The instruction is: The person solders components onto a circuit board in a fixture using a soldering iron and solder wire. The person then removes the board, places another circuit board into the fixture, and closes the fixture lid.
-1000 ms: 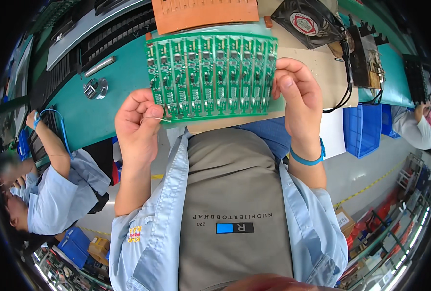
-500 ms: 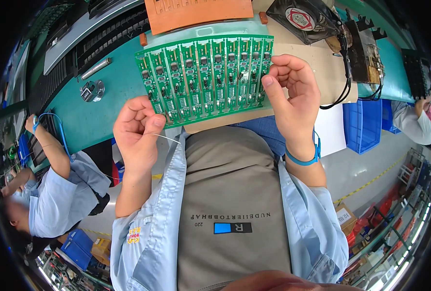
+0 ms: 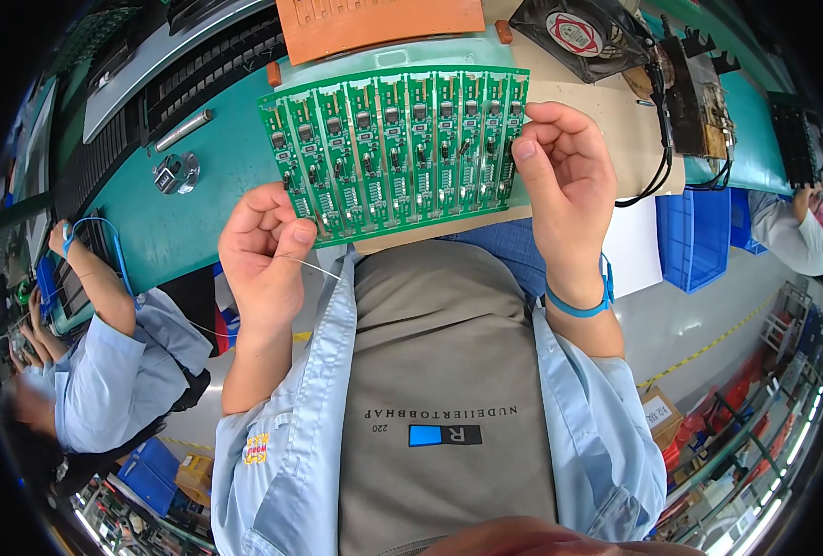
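Head view: the green circuit board [image 3: 395, 159] slants more than before.

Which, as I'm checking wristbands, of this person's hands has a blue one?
The right hand, at the right edge of the circuit board: it wears a blue wristband, while the left hand has none.

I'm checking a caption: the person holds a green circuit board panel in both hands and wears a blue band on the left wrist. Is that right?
Not quite: the head view shows the blue band on the right wrist. The left hand and right hand do hold the green circuit board panel.
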Motion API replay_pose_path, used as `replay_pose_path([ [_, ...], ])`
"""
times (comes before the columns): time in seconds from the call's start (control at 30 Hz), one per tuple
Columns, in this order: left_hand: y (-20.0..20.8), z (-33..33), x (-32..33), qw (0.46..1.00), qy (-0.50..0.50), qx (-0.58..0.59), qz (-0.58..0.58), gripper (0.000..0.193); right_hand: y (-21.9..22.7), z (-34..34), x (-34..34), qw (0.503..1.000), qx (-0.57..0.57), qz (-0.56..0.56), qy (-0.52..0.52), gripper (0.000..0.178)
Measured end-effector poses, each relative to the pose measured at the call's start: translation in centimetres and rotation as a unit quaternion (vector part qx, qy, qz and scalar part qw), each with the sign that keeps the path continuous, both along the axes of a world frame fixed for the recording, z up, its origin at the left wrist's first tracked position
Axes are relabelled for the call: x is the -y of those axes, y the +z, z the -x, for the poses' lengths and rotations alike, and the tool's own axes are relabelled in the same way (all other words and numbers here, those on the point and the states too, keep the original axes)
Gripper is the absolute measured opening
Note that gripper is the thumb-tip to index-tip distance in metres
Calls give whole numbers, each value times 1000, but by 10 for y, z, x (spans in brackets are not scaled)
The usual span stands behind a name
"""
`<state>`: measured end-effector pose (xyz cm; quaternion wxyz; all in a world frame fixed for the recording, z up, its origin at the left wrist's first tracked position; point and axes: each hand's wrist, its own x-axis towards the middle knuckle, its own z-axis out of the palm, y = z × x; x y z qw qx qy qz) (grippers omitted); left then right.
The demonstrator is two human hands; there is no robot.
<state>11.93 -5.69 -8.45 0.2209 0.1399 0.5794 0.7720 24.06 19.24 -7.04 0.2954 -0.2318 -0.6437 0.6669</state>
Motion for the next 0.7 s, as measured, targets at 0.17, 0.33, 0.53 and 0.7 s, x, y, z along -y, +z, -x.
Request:
replay_pose_path([
  [0.17,-2,-3,0,1000,4,14,-9,31,-6,1,4,994,-19,-106,-9,46],
  [0.33,-4,-5,1,1000,-6,9,-19,32,-3,3,5,995,-8,-101,13,54],
  [0.53,-4,-10,1,1000,-1,3,-5,32,0,8,10,967,-33,-241,-71,40],
  [0.7,-4,-13,0,1000,-2,-8,2,33,3,5,9,898,-5,-435,-68,24],
])
